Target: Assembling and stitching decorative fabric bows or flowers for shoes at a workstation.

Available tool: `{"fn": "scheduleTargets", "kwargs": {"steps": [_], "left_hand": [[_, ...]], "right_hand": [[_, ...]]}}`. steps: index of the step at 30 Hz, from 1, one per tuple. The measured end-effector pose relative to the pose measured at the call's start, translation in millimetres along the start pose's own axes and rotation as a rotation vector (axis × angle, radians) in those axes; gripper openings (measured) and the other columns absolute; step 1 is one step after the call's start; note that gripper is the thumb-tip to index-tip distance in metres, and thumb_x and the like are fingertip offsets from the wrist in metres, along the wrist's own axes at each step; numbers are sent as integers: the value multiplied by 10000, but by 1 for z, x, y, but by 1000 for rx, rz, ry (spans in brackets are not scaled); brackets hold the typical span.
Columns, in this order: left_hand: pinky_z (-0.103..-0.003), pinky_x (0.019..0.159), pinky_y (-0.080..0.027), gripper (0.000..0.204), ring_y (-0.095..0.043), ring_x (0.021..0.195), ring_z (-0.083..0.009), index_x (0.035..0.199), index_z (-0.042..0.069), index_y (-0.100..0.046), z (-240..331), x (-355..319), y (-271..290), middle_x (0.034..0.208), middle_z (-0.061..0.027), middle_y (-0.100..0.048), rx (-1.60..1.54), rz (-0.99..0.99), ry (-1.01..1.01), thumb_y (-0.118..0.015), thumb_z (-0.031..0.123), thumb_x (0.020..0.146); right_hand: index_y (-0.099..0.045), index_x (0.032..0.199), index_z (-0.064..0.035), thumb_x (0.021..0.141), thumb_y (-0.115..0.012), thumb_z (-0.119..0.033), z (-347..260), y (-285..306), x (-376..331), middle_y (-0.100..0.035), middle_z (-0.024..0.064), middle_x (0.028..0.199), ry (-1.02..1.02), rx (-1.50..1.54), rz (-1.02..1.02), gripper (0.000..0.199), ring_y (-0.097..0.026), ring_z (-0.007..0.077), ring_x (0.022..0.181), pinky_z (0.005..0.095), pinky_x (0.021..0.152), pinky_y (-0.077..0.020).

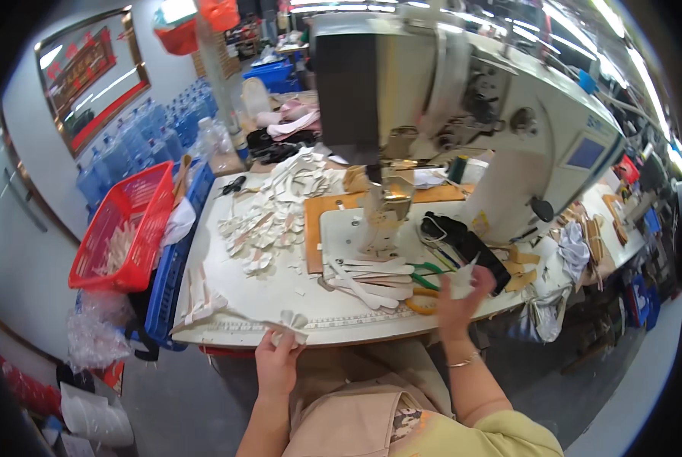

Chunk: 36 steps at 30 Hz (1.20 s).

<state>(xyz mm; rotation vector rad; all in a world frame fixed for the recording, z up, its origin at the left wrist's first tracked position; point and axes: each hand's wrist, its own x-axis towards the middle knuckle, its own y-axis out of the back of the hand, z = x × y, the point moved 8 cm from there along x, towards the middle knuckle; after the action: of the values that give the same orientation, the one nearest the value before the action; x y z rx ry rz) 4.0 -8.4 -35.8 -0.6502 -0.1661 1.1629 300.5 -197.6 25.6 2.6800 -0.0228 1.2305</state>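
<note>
My left hand [277, 367] is at the table's front edge, its fingers pinched on a white strap piece [289, 326] with a petal-like end. To the right, my right hand [457, 308] is raised slightly over the table, fingers closed on a small pale piece [463, 280], partly blurred. Between the hands several white strips [365, 280] lie in a stack before the post of a sewing machine [501, 152]. Green-handled scissors [428, 274] and a yellow-orange handle [422, 305] lie left of my right hand. A ruler strip [341, 319] runs along the front edge.
A loose heap of white cut pieces [272, 221] covers the table's left part, with small black scissors [234, 185] behind. A black case [484, 259] sits under the machine arm. Left of the table stand a red basket [128, 236] and a blue crate [175, 270].
</note>
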Motion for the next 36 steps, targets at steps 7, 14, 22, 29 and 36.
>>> {"fn": "scheduleTargets", "kwargs": {"steps": [7, 14, 22, 29, 36], "left_hand": [[-280, 750, -492, 193, -589, 843, -131, 1020, 41, -551, -18, 5, -42, 943, -39, -604, -142, -206, 102, -582, 39, 829], [-285, 759, -507, 224, -596, 869, -146, 1063, 34, -543, -5, -8, -33, 969, -58, -605, -72, -165, 45, -579, 38, 842], [-312, 767, -520, 253, -602, 866, -160, 1077, 42, -544, 5, -18, -31, 967, -64, -608, -83, -171, 4, -583, 9, 830], [-306, 758, -525, 252, -610, 845, -166, 1071, 27, -551, 4, -20, -29, 949, -72, -614, -82, -154, 12, -588, 0, 823], [-321, 746, -539, 228, -615, 851, -177, 1042, 37, -560, 1, -16, -24, 946, -73, -610, 63, -153, -30, -586, -4, 819]], "right_hand": [[-583, 1027, 5, 732, -687, -111, 76, -1, 18, -596, 159, 922, -156, -284, -442, 334, -594, 291, 803, 341, 712, -470], [-620, 971, -32, 680, -640, 70, -93, -45, -5, -580, 103, 886, 111, 366, -854, 309, -592, 241, 789, 287, 688, -473], [-602, 933, -32, 636, -598, 69, -164, -46, -8, -547, 77, 865, 596, 232, -755, 313, -539, 259, 822, 344, 709, -462], [-601, 947, -36, 650, -585, 8, -169, -51, -17, -538, 67, 876, 714, 186, -782, 301, -532, 247, 847, 347, 720, -462], [-595, 952, -49, 687, -577, -62, -184, -53, -14, -543, 48, 895, 881, 119, -857, 266, -534, 226, 890, 329, 732, -458]]}}
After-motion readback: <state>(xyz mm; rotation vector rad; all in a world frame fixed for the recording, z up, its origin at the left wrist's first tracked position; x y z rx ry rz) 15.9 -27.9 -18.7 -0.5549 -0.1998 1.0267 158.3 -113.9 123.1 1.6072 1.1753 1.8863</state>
